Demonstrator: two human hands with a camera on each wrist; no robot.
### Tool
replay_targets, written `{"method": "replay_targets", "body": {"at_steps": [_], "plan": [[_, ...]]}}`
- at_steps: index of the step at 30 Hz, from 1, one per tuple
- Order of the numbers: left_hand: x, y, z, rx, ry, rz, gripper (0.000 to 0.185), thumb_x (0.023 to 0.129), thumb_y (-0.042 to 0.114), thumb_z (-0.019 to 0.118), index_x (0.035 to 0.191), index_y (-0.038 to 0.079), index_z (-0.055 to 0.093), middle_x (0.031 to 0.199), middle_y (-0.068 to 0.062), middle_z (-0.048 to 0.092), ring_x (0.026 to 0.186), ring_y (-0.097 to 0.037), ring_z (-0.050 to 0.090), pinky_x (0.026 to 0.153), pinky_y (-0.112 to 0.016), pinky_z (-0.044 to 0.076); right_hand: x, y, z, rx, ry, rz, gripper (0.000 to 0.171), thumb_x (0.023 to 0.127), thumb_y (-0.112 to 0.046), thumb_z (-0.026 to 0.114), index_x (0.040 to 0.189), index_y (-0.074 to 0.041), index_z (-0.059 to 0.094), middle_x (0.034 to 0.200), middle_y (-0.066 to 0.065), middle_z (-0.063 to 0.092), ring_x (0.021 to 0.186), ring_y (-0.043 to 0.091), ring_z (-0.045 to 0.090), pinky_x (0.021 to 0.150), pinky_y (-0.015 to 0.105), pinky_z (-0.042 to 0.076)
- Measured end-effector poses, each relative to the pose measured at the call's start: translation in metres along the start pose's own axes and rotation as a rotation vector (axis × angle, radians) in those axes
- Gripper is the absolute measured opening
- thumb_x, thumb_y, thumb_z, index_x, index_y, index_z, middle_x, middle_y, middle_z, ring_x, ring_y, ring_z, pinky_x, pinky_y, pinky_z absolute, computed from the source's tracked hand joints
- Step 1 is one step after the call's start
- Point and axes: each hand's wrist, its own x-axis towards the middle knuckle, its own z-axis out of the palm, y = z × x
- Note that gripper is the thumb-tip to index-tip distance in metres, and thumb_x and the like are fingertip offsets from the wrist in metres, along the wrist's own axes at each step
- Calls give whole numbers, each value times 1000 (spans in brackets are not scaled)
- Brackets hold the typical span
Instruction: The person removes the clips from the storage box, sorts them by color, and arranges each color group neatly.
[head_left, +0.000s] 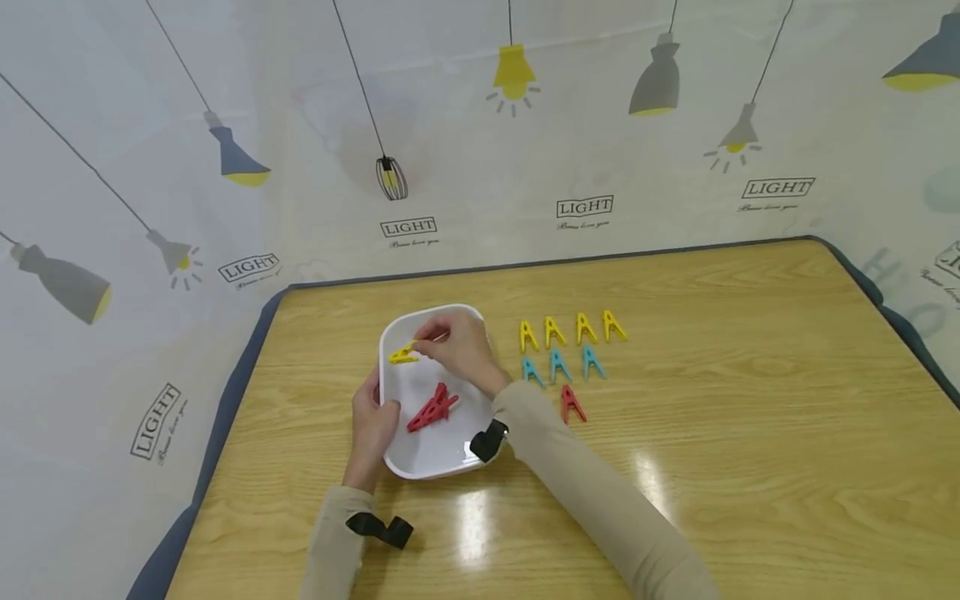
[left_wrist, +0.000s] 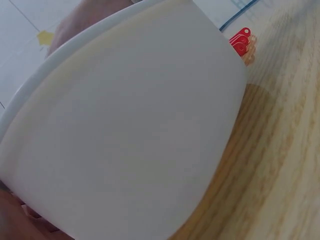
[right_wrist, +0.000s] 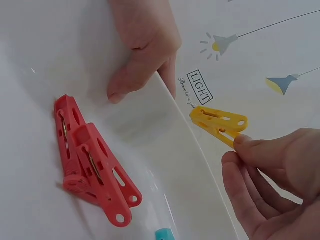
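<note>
A white plastic basin is held at its left side by my left hand, thumb over the rim and fingers outside. My right hand pinches a yellow clothespin by one handle, over the basin's far left part in the head view. Two red clothespins lie overlapping on the basin floor. A small bit of a turquoise clothespin shows at the bottom of the right wrist view. The basin's outer wall fills most of the left wrist view, hiding its contents.
Right of the basin, several yellow clothespins stand in a row on the wooden table. Nearer are three turquoise clothespins and one red clothespin. A lamp-printed curtain hangs behind the table.
</note>
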Motion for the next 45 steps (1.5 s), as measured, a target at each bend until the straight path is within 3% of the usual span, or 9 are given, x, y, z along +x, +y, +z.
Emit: {"method": "replay_targets", "body": {"at_steps": [6, 12, 19, 32, 41, 45], "plan": [[0, 1, 3, 15, 9, -6, 77, 76, -17, 36, 152, -7, 38, 148, -30, 50, 130, -40, 53, 112, -52, 45, -5, 3, -11, 1, 53, -2, 9, 87, -13, 78, 95, -7, 79, 90, 7, 78, 73, 13, 68, 63, 19, 55], [0, 1, 4, 41, 17, -12, 77, 76, -17, 37, 152, -7, 39, 148, -30, 49, 131, -40, 52, 113, -52, 44, -7, 7, -23, 74, 85, 63, 11, 90, -14, 76, 98, -8, 79, 92, 8, 78, 79, 14, 72, 70, 22, 60], [-1, 1, 1, 91, 23, -19, 75, 78, -16, 38, 152, -7, 38, 148, -32, 49, 130, -41, 52, 113, -52, 43, -12, 16, -34, 101, 122, 85, 9, 89, -12, 76, 96, -6, 77, 91, 10, 78, 77, 15, 73, 68, 23, 61], [-2, 0, -1, 84, 14, -32, 74, 79, -14, 37, 153, -8, 35, 149, -32, 47, 132, -39, 51, 115, -51, 42, -21, 28, -64, 149, 181, 108, 7, 89, -10, 75, 94, -5, 75, 93, 11, 78, 78, 16, 74, 70, 24, 62], [-2, 0, 2, 94, 12, -18, 74, 79, -15, 36, 153, -8, 36, 150, -31, 47, 131, -38, 50, 115, -50, 42, -30, 45, -89, 187, 214, 133, 9, 89, -9, 73, 96, -3, 73, 92, 13, 76, 79, 20, 74, 82, 47, 62], [-1, 0, 2, 92, 5, -24, 75, 78, -15, 36, 153, -8, 35, 151, -31, 45, 133, -38, 49, 116, -50, 41, -32, 53, -98, 175, 243, 155, 9, 90, -10, 73, 95, -3, 73, 92, 14, 76, 79, 20, 74, 81, 46, 63]]}}
